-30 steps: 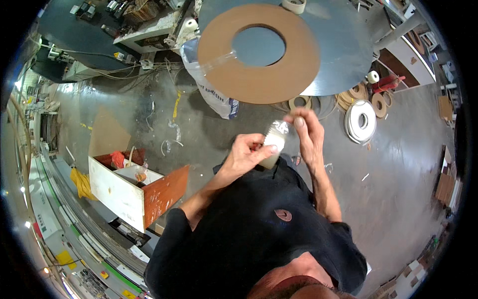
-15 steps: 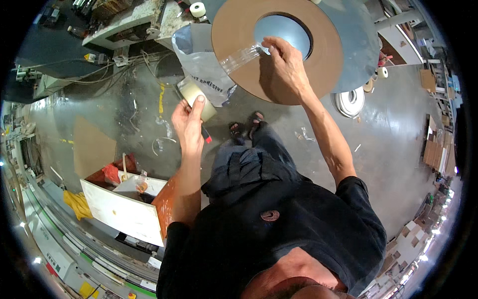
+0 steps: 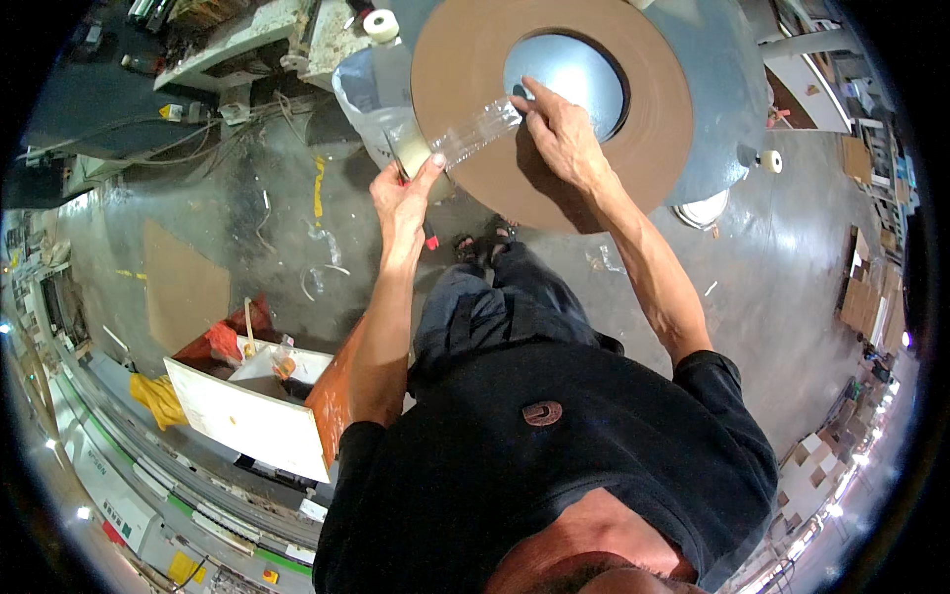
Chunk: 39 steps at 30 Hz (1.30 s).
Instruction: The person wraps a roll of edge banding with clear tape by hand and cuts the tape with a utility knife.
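At the far left a machine (image 3: pixel 119 475) runs along the wall, with a yellow rag (image 3: pixel 156 396) beside it. Next to that stands a white-and-orange box (image 3: pixel 257 416) with scraps inside, and a brown board (image 3: pixel 183 287) lies flat on the grey floor (image 3: pixel 267 188). Bits of tape litter the floor near a yellow mark (image 3: pixel 319 188).

The left hand (image 3: pixel 404 198) is raised and clenched around a tape roll (image 3: pixel 411 156), thumb up against it; a red-tipped tool (image 3: pixel 429 238) shows just below the hand, though I cannot tell how it is held. Behind the roll sits a plastic bag (image 3: pixel 371 94), and above it a small white roll (image 3: pixel 380 24) rests on a cluttered bench (image 3: pixel 247 40).

From the tape roll a clear strip (image 3: pixel 473 131) stretches rightward and up over a big brown ring (image 3: pixel 550 109) that lies on a round grey surface (image 3: pixel 708 109). The right hand (image 3: pixel 561 134) lies on the ring near the edge of its hole, fingers pinching and pressing the far end of the strip against the ring.

Below the hands the person's feet (image 3: pixel 482 246) stand on the floor. Further right a white coil (image 3: pixel 705 210) peeks from under the surface, and another small roll (image 3: pixel 769 160) sits at its rim. Cardboard stacks (image 3: pixel 859 297) line the far right.
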Tool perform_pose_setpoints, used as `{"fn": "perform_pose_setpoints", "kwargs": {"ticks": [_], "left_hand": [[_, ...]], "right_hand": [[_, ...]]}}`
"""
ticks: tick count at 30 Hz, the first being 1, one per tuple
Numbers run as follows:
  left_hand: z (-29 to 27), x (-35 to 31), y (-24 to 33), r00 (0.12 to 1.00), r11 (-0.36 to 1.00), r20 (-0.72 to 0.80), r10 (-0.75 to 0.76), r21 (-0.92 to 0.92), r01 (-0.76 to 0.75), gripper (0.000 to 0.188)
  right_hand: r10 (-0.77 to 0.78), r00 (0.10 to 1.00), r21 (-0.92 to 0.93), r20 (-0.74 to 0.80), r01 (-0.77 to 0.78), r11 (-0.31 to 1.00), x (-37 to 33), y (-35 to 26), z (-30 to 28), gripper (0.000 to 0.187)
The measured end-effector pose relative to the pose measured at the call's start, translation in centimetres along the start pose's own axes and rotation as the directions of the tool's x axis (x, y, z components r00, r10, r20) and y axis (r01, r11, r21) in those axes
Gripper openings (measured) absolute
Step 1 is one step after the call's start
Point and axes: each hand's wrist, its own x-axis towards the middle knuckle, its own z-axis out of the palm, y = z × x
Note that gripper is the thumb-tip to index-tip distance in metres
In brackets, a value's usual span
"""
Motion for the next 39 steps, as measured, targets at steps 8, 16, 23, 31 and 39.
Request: {"fn": "perform_pose_setpoints", "kwargs": {"ticks": [8,16,23,31,39], "left_hand": [[-1.3,2.1,0.0,0.985,0.983,0.092,-0.146,-0.097,0.155,0.034],[-1.4,2.7,-0.5,0.961,0.959,0.211,-0.177,-0.184,0.217,0.042],[-1.7,3.9,-2.4,0.935,0.928,0.324,-0.144,-0.285,0.242,0.047],[-2.4,3.7,-1.1,0.917,0.934,0.375,-0.133,-0.264,0.243,0.046],[-2.5,4.4,-1.5,0.920,0.951,0.381,-0.095,-0.239,0.198,0.039]], "right_hand": [[-0.036,0.989,-0.476,0.146,0.102,0.873,-1.4,-5.4,1.2,0.106],[0.147,0.983,-0.658,0.112,-0.038,0.752,-2.6,-7.2,4.9,0.132],[0.199,0.977,-0.603,0.082,-0.110,0.790,-3.0,-8.0,5.3,0.131],[0.123,0.990,-0.697,-0.064,-0.132,0.705,-3.0,-7.3,7.9,0.124],[-0.035,0.988,-0.695,-0.153,-0.082,0.714,-2.8,-6.9,7.2,0.114]]}}
